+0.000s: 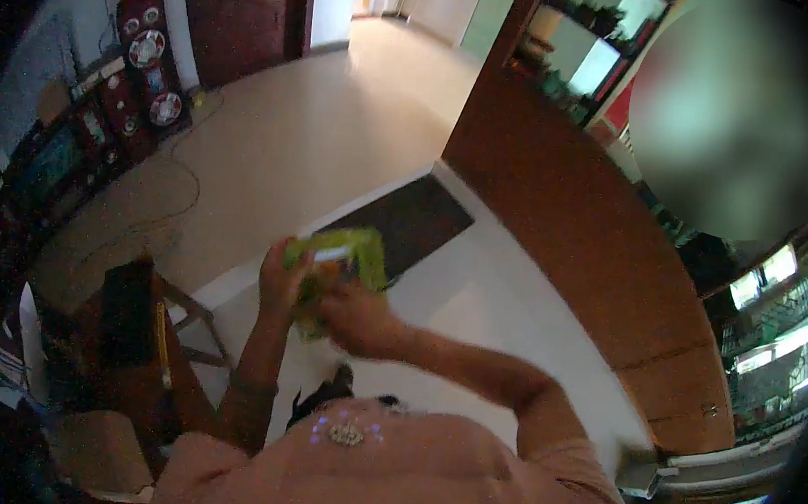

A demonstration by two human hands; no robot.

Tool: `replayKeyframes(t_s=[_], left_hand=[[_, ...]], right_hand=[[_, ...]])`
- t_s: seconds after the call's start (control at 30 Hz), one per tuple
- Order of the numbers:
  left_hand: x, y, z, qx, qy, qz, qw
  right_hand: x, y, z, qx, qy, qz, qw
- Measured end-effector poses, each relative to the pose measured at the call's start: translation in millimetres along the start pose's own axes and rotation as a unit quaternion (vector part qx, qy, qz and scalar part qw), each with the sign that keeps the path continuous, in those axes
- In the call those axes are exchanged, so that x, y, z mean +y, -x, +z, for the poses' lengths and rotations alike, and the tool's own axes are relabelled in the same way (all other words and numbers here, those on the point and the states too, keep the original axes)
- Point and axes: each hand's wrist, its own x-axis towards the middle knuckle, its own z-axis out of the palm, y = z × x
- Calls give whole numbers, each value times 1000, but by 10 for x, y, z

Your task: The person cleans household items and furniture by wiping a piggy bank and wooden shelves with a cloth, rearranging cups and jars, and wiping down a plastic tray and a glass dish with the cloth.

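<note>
A green, boxy thing (368, 249) with a white strip and an orange patch on its face is held up in front of my chest. It is blurred, so I cannot tell its kind. My left hand (281, 283) grips it by the left side, fingers wrapped round the edge. Across its lower front lies my right hand (358, 320), fingers curled in against the face and covering part of it. Whatever those right fingers hold, if anything, is hidden.
A dark mat (411, 217) lies on the pale floor beyond my hands. To the left are a small wooden table (161, 315) and tall speakers (152, 61) with a cable trailing on the floor. A brown wooden partition (566, 216) runs along the right. A dark door (242, 16) is behind.
</note>
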Motion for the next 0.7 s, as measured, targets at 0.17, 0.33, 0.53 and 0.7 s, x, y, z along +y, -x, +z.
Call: replayKeyframes(t_s=[0.17,0.33,0.53,0.7], left_hand=[[459,-759,591,-37,119,-103,987],[333,-1481,1027,-7,177,-161,971],[169,-2565,1718,-4,206,-214,955],[546,-3092,2512,40,185,-264,946]], right_hand=[[1016,-212,-746,119,114,38,986],[2547,-126,-1113,289,-91,383,873],[4464,-122,-1029,304,-144,443,831],[5295,-470,-1450,260,-238,457,817]])
